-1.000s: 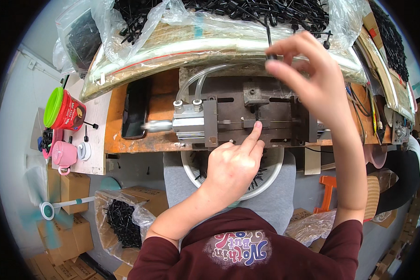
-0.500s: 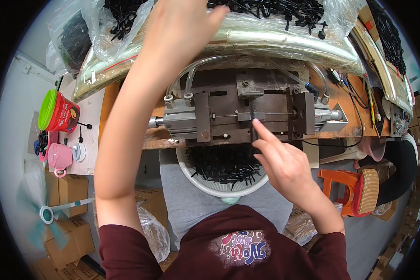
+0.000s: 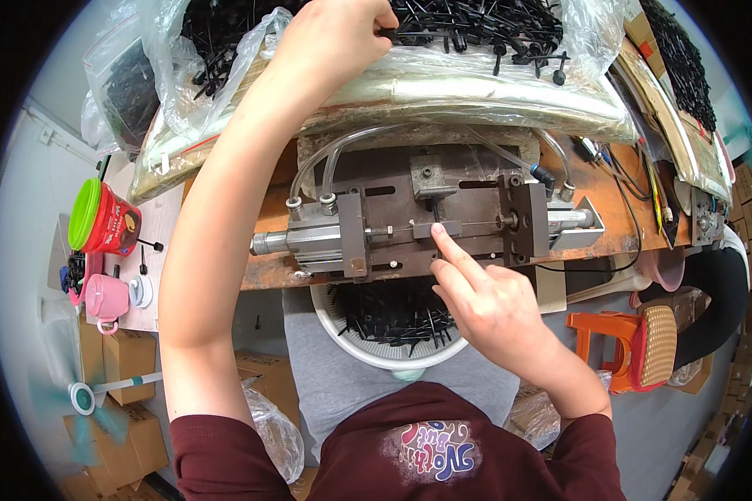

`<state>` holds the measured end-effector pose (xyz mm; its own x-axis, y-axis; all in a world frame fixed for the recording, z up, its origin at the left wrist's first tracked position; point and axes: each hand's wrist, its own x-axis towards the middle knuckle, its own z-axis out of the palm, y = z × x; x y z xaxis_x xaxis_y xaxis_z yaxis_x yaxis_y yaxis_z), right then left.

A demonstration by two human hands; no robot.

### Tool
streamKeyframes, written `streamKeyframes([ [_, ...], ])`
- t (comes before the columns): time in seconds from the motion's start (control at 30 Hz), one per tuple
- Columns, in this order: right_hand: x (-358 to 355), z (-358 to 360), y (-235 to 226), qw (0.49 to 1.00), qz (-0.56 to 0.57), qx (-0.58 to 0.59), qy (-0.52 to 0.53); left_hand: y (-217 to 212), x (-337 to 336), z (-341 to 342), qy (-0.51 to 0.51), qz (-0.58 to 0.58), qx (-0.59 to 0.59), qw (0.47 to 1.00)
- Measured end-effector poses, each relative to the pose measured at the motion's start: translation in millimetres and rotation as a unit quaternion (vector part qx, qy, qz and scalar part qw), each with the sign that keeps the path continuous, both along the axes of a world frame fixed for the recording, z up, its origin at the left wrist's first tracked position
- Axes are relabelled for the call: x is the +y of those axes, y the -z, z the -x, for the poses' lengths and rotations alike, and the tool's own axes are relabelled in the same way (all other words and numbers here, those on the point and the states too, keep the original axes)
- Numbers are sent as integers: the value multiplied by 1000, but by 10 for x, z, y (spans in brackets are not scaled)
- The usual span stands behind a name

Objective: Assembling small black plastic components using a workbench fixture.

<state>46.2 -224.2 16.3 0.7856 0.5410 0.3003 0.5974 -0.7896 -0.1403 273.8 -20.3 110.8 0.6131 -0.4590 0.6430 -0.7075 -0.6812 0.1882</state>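
Note:
My left hand (image 3: 347, 33) reaches up to the far heap of black plastic pieces (image 3: 476, 25), which have thin stems and round heads. Its fingers are curled and pinch one dark piece at the heap's near edge. My right hand (image 3: 497, 309) is over the front of a dark metal fixture (image 3: 384, 167). Its index finger stretches out and presses on the small grey block (image 3: 449, 229) at the centre, where a black piece stands between block and rear bracket (image 3: 434, 173). The other right fingers are bent, and the thumb is hidden.
Metal cylinders (image 3: 313, 246) with clear air hoses flank the fixture. Below, a white basket (image 3: 393, 361) of black pieces sits on my lap. At the left stand a red tub (image 3: 117, 221) and a pink cup (image 3: 106, 299); at the right, an orange stool (image 3: 597, 334).
My left hand has closed its fingers on a black piece at the heap. The view has shifted slightly. My right index finger stays on the centre block.

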Motion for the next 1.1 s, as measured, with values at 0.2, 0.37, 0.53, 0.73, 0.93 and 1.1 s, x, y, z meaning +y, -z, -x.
streamKeyframes([
  [0.2,-247,-658,-546,978,-203,-46,-29,-93,202,939,-1,90,-16,996],
  [0.37,-789,-1762,-977,964,-84,-226,109,17,161,1612,68,119,53,989],
  [0.53,-765,-2325,-797,979,-28,-139,149,568,14,2060,103,169,129,972],
  [0.73,-370,-2194,-784,988,-37,-117,93,1073,-222,2280,46,100,83,991],
  [0.93,-243,-1962,-920,987,-71,-141,18,1267,-390,2250,-29,-2,45,999],
  [1.1,-190,-1669,-989,968,-237,-79,19,1172,-344,2164,-10,21,72,997],
])
